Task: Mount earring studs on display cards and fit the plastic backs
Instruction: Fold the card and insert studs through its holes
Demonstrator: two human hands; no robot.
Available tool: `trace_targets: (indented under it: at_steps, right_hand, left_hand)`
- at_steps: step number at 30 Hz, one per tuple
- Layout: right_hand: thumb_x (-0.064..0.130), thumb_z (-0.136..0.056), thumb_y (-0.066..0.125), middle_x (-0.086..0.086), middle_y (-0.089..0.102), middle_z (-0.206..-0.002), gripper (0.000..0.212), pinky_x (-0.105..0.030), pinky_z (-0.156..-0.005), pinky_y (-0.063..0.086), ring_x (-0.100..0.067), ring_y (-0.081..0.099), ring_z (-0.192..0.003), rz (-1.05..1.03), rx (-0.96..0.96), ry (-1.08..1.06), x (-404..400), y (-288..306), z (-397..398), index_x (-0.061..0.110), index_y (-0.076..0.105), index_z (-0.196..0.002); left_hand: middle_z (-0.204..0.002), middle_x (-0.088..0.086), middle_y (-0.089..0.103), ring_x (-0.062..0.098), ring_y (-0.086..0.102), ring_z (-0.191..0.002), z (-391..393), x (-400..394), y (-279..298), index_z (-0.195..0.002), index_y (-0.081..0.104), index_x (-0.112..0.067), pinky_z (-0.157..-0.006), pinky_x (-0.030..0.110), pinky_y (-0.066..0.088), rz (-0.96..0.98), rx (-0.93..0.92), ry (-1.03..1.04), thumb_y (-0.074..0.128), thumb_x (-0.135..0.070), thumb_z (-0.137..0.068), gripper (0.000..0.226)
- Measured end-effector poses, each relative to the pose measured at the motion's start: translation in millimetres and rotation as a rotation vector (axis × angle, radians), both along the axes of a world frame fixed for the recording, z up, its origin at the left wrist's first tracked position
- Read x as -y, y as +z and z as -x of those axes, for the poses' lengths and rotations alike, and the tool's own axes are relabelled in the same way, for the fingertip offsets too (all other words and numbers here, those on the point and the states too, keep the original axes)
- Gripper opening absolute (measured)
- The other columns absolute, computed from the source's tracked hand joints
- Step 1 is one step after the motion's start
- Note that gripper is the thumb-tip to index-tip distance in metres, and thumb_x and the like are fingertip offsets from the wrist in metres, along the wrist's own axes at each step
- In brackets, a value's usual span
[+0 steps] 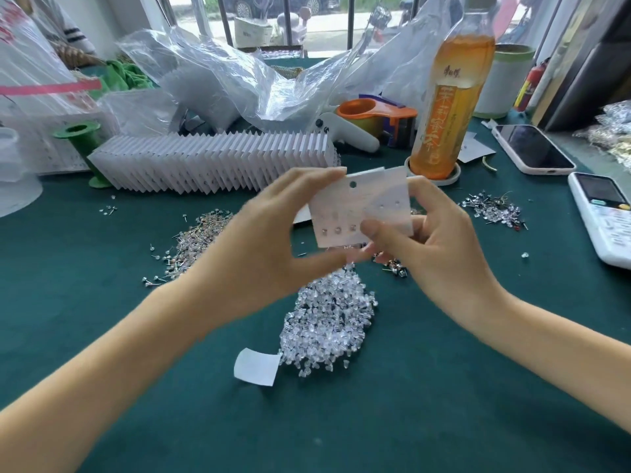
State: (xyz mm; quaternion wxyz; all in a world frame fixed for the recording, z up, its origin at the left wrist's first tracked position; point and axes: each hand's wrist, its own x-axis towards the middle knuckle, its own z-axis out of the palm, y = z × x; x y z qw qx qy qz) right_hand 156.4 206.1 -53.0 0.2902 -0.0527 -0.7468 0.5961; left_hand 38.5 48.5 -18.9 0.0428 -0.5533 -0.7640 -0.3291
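Pinching a thin white paper display card [336,213] by its edges above the heap of clear plastic backs [327,322], the left hand [269,247] and right hand [440,240] both grasp it; light and bendy, it seems best held at the rim, away from the studs.

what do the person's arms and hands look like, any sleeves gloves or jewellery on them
Both forearms are bare from the frame edges up to the wrists, with no sleeve in view. The left hand and the right hand wear no gloves, and no ring, watch or bracelet shows on either. The fingernails that show look short and unpainted, though the picture is slightly blurred there.
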Motion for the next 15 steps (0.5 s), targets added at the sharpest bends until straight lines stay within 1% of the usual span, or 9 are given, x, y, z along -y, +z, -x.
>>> trace_targets:
  at_steps: [2,4,5,7,8,10,11,13,15]
  right_hand:
    - [0.012,-0.083,0.070,0.003,0.075,-0.091,0.025,-0.019,-0.058,0.054,-0.019,0.073,-0.070,0.161,0.061,0.049,1,1,2,0.019,0.057,-0.103]
    - [0.017,-0.077,0.070,-0.002,0.075,-0.094,0.032,-0.022,-0.063,0.057,-0.021,0.074,-0.078,0.275,0.093,0.106,5,1,3,0.015,0.057,-0.106]
    - [0.020,-0.074,0.070,-0.003,0.075,-0.096,0.036,-0.025,-0.066,0.059,-0.022,0.073,-0.081,0.292,0.110,0.131,6,0,3,0.014,0.057,-0.107]
    - [0.027,-0.074,0.068,-0.004,0.075,-0.098,0.040,-0.028,-0.068,0.060,-0.021,0.073,-0.084,0.236,0.169,0.162,4,1,4,0.015,0.057,-0.110]
    - [0.032,-0.075,0.066,-0.002,0.075,-0.095,0.040,-0.029,-0.067,0.060,-0.020,0.073,-0.083,0.199,0.205,0.162,0,2,5,0.016,0.057,-0.111]
    - [0.043,-0.077,0.061,0.005,0.075,-0.079,0.038,-0.028,-0.059,0.059,-0.015,0.072,-0.074,0.118,0.248,0.098,-10,6,6,0.019,0.058,-0.106]
    - [0.046,-0.078,0.059,0.007,0.073,-0.071,0.035,-0.024,-0.055,0.056,-0.011,0.069,-0.067,0.048,0.246,0.043,-16,7,6,0.021,0.059,-0.102]
    - [0.047,-0.082,0.059,0.005,0.070,-0.067,0.028,-0.015,-0.049,0.044,-0.003,0.055,-0.053,-0.148,0.221,-0.039,-28,7,4,0.022,0.063,-0.094]
    - [0.044,-0.082,0.065,0.007,0.066,-0.068,0.019,-0.013,-0.052,0.036,-0.002,0.047,-0.051,-0.389,0.239,-0.070,-36,4,1,0.026,0.068,-0.086]
  left_hand:
    - [-0.138,-0.007,0.043,0.009,0.042,-0.124,-2,-4,-10,-0.143,0.037,-0.021,-0.104,0.026,0.035,0.064,-0.162,0.028,0.062,-0.062,-0.070,0.087]
    - [-0.135,0.001,0.047,0.019,0.046,-0.121,0,-6,-16,-0.141,0.041,-0.014,-0.101,0.040,0.042,0.052,-0.216,0.052,0.068,-0.056,-0.072,0.084]
    - [-0.131,0.002,0.050,0.021,0.049,-0.117,1,-7,-17,-0.138,0.045,-0.012,-0.097,0.043,0.045,0.035,-0.212,0.056,0.070,-0.053,-0.074,0.080]
    - [-0.125,0.000,0.054,0.021,0.052,-0.111,4,-7,-19,-0.134,0.050,-0.012,-0.093,0.040,0.048,0.017,-0.157,0.050,0.068,-0.054,-0.072,0.076]
    - [-0.123,-0.002,0.053,0.018,0.052,-0.110,6,-7,-19,-0.133,0.050,-0.014,-0.092,0.036,0.046,0.022,-0.119,0.044,0.067,-0.058,-0.071,0.078]
    - [-0.120,-0.011,0.048,0.009,0.047,-0.108,11,-5,-18,-0.135,0.047,-0.023,-0.089,0.025,0.040,0.057,-0.034,0.044,0.064,-0.070,-0.068,0.084]
    - [-0.118,-0.015,0.045,0.004,0.044,-0.106,14,-4,-18,-0.137,0.044,-0.026,-0.087,0.021,0.036,0.077,-0.002,0.051,0.061,-0.074,-0.065,0.088]
    - [-0.116,-0.017,0.041,0.001,0.040,-0.103,22,-2,-18,-0.140,0.040,-0.028,-0.085,0.019,0.032,0.108,0.019,0.085,0.054,-0.075,-0.061,0.092]
    - [-0.115,-0.017,0.039,0.001,0.039,-0.102,28,-1,-18,-0.141,0.039,-0.027,-0.085,0.018,0.031,0.125,0.014,0.128,0.050,-0.075,-0.062,0.094]
